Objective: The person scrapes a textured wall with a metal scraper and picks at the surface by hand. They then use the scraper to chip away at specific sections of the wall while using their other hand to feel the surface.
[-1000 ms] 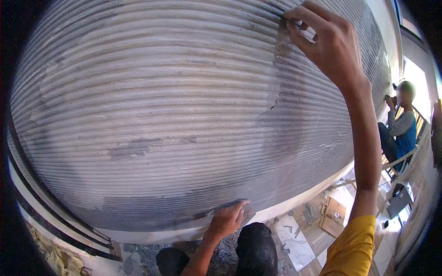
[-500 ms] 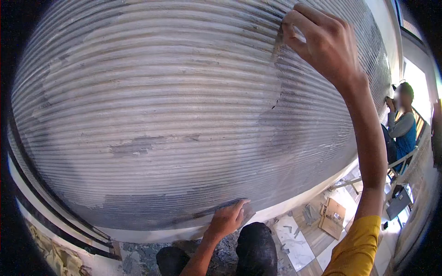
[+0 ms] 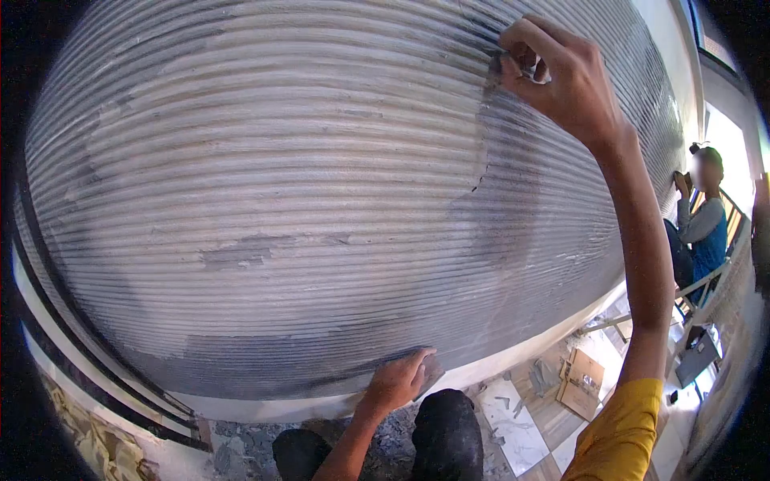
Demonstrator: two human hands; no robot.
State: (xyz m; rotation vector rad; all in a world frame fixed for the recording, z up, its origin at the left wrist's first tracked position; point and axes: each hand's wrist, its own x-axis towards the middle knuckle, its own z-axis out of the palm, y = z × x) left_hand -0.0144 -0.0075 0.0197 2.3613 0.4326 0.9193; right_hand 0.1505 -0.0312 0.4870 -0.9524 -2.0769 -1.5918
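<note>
A fluted grey-white wall (image 3: 305,200) with horizontal ridges and darker patches fills the view. My right hand (image 3: 565,80) is raised to its upper right, with the fingers pinched on a small pale piece (image 3: 521,66) pressed against the ridges. What the piece is cannot be made out. My left hand (image 3: 393,385) rests low on the wall near its white base strip (image 3: 513,361), holding a flat grey pad (image 3: 434,370) under the fingertips. My yellow sleeve (image 3: 622,433) shows at the bottom right.
My dark-trousered knee (image 3: 445,433) is below the left hand. On the floor lie a cardboard piece (image 3: 582,377) and tile scraps (image 3: 513,413). At the far right another person (image 3: 706,224) in blue sits at the same wall. Dark trim strips (image 3: 72,353) curve along the left.
My right hand has shifted slightly right along the ridges and curled its fingers tighter on the small piece. The left hand has stayed where it was.
</note>
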